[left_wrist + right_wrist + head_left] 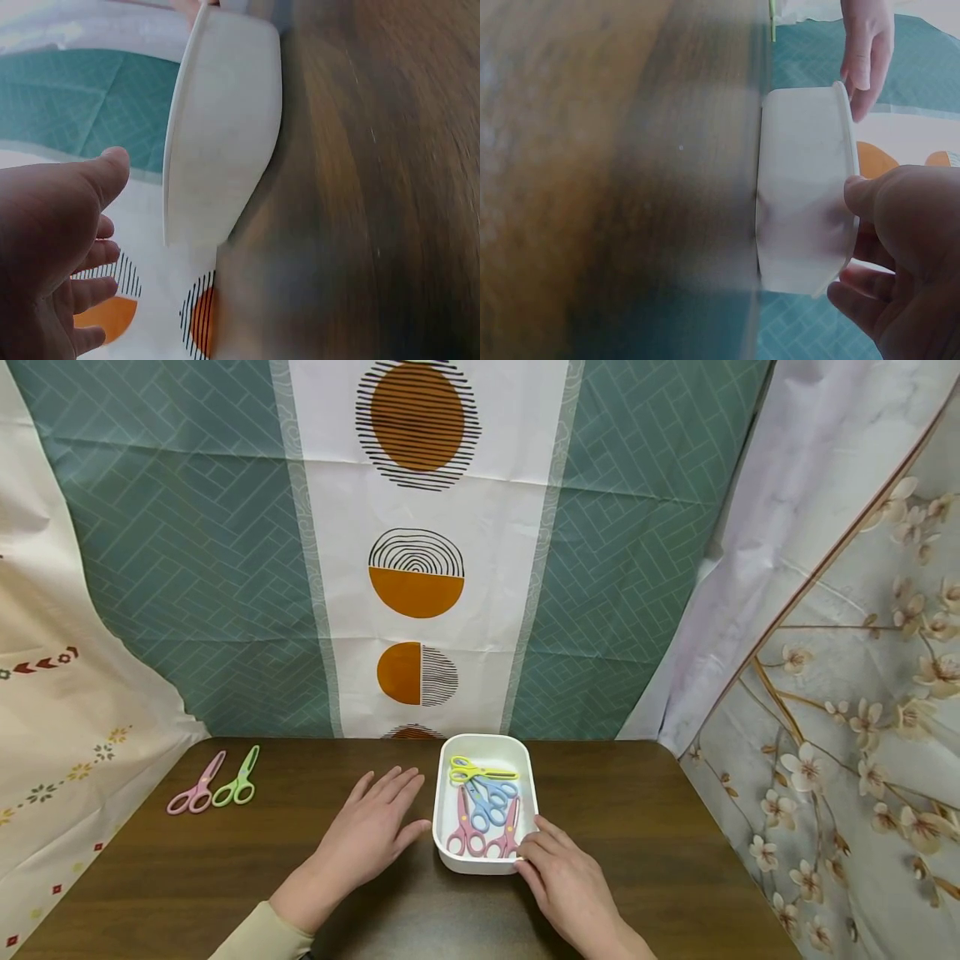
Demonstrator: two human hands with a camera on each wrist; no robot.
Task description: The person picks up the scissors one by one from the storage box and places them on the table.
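Note:
A white plastic box (486,865) stands on the table with several child-size scissors in it. Yellow scissors (480,770) lie across the blue scissors (487,814) at the far end. Nearer its front are two pairs of pink scissors, one at the left (462,831) and one at the right (510,835). My right hand (566,881) grips the box's front right corner, thumb at the front and fingers along the side, as the right wrist view (907,240) also shows. Just left of the box, my left hand (367,835) is held with fingers extended, holding nothing; its thumb comes close to the wall.
Pink scissors (198,789) and green scissors (238,783) lie apart at the far left of the dark wooden table (630,810). A patterned curtain (225,568) hangs behind the back edge, with a floral cloth (847,760) along the right side.

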